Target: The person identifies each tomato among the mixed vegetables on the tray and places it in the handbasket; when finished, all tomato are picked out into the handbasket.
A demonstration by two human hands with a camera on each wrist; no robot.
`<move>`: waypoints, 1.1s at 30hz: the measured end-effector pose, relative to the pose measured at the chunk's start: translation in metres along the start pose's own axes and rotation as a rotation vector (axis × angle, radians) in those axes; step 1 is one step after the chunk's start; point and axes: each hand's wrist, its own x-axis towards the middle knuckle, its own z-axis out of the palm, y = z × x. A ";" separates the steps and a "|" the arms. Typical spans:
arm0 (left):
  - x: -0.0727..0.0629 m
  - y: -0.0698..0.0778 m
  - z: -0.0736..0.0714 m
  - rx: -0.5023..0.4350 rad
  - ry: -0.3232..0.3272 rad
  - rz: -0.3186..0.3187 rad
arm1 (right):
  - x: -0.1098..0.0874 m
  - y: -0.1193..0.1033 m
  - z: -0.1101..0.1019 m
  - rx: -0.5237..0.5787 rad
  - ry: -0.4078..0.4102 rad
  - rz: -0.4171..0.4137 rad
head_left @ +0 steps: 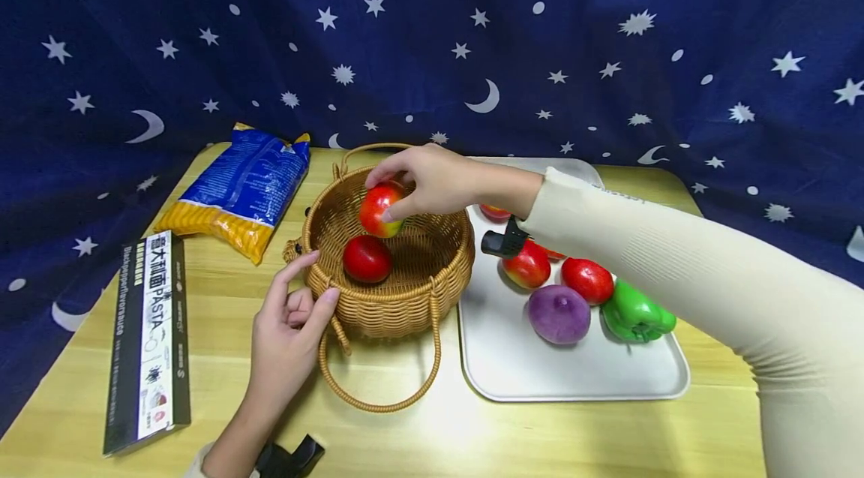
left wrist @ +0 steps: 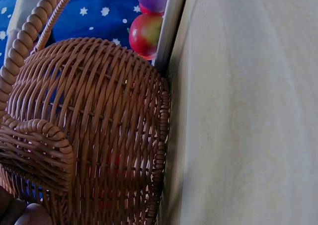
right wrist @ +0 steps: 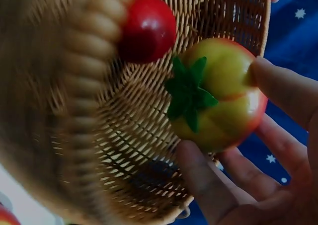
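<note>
A toy tomato [right wrist: 223, 93], red and yellow with a green leafy top, is held in the fingers of my right hand [head_left: 432, 181]. It hangs over the opening of a round wicker basket [head_left: 391, 313]. Inside the basket lies a smooth dark red fruit [head_left: 367, 259]. My left hand [head_left: 286, 332] is at the basket's near left rim, thumb and index finger extended and apart, other fingers bent. In the left wrist view only its fingertips [left wrist: 32, 216] show, low beside the wicker side.
Right of the basket, a white tray [head_left: 526, 377] carries red-yellow fruits [head_left: 526, 268], a red one [head_left: 587, 281], a purple onion-like piece [head_left: 559, 314] and a green bell pepper [head_left: 637, 313]. Left are a blue-orange bag [head_left: 243, 178] and a pasta box [head_left: 151, 343]. A basket handle [head_left: 381, 408] lies lowered in front.
</note>
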 end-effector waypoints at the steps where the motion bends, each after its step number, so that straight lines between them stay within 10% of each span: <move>1: 0.000 -0.001 0.000 0.000 0.000 -0.002 | 0.004 -0.001 0.001 -0.013 -0.020 0.010; 9: 0.000 -0.002 0.000 -0.009 0.003 -0.009 | 0.029 0.001 0.004 -0.185 -0.208 0.013; 33: 0.001 -0.003 -0.003 0.033 -0.023 -0.015 | 0.066 0.017 0.046 -0.283 -0.198 0.085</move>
